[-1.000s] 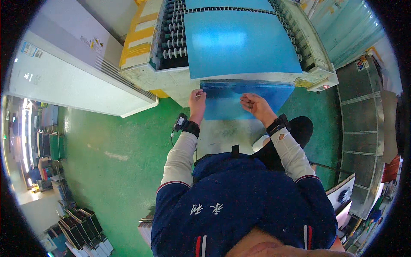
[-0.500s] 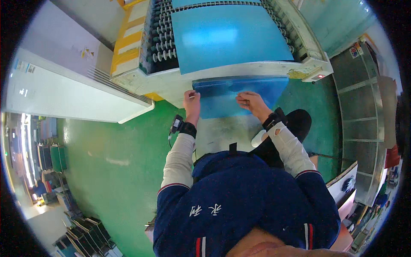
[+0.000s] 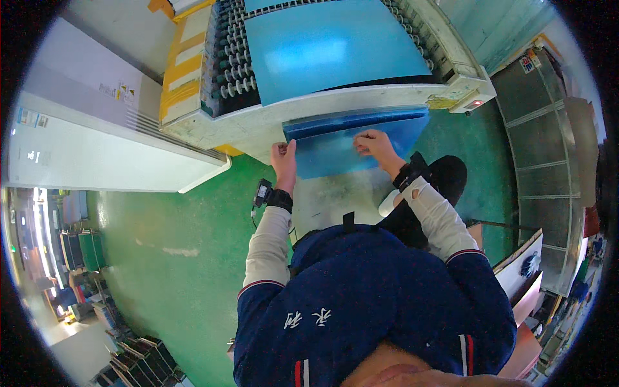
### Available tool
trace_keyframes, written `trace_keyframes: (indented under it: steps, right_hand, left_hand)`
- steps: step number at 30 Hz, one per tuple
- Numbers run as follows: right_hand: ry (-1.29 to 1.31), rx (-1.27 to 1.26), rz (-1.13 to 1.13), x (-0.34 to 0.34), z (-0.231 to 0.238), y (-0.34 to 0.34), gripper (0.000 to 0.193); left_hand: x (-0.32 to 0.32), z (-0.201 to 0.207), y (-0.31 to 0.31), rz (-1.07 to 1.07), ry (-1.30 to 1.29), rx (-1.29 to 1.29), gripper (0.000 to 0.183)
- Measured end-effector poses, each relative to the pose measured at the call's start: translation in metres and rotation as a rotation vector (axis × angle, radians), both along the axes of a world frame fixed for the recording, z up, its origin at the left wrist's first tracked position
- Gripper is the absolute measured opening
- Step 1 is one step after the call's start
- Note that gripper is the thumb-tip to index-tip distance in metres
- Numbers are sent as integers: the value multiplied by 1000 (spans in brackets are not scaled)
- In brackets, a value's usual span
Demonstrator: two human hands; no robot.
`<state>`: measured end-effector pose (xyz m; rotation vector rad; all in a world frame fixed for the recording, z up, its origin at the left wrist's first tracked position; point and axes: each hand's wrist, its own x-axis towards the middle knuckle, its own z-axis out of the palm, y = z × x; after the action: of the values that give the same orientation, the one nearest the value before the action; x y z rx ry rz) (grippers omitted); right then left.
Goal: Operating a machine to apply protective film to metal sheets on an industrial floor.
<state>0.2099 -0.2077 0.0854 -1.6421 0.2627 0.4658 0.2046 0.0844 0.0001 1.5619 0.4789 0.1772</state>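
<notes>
Several thin blue sheets (image 3: 403, 132) stand on edge, leaning against the front of the roller conveyor. The front sheet tilts toward me, and a dark gap shows behind its top edge. My left hand (image 3: 284, 158) is closed on this sheet's upper left corner, thumb up. My right hand (image 3: 379, 147) is in front of the sheet's face, right of its middle, with fingers curled together; the fingertips are slightly blurred, and what they hold, if anything, cannot be made out. Another large blue sheet (image 3: 335, 55) lies flat on the conveyor above.
The roller conveyor (image 3: 238, 87) has a pale front beam (image 3: 251, 122). A white cabinet (image 3: 109, 151) stands at left, a metal-framed panel (image 3: 535, 138) at right. Racks with boards (image 3: 145, 361) are at lower left. Green floor (image 3: 161, 258) lies around me; boards (image 3: 522, 264) lean near my right elbow.
The front sheet's top edge has come toward me, and the gap behind it has widened. My right hand has risen a little and its fingers have curled more. The whole view has shifted slightly.
</notes>
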Motion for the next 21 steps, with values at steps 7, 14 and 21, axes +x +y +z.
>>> trace_keyframes:
  steps: [7,14,21]
  right_hand:
    - [-654,-636,73,20,24,17,25]
    - [-451,-1049,627,-2,0,-11,32]
    - [-594,-1113,632,-20,-15,-7,23]
  left_hand:
    - [-28,23,9,-6,-49,19,27]
    - [-66,17,-11,-6,-75,152,23]
    - [-86,15,-11,13,-67,-45,21]
